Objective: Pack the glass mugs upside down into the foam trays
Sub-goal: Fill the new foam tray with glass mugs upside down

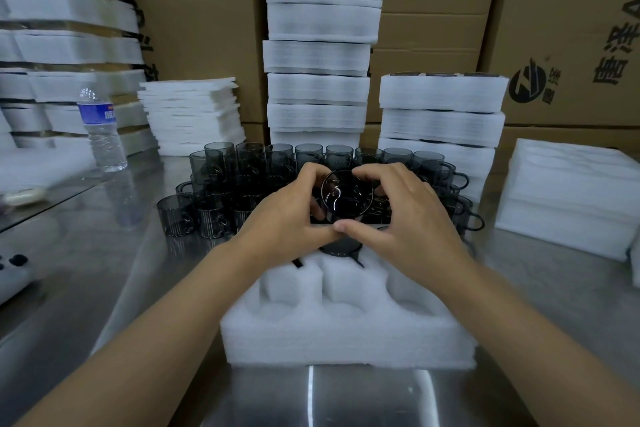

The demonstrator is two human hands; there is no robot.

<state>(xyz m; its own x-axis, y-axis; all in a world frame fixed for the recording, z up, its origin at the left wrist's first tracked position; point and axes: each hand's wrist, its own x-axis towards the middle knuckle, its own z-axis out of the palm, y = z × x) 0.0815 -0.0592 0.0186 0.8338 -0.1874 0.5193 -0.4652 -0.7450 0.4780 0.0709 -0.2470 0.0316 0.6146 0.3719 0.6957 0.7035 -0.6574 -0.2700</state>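
A dark smoked-glass mug is held upside down, base toward me, above the far row of the white foam tray. My left hand grips its left side and my right hand its right side, thumbs meeting under it. Beneath it another dark mug sits in a far pocket of the tray. The near pockets show only white foam. Behind my hands stands a crowd of several loose dark mugs on the metal table.
Tall stacks of foam trays rise behind the mugs, with more stacks on the right and foam sheets far right. A water bottle stands at the left. Cardboard boxes form the back wall.
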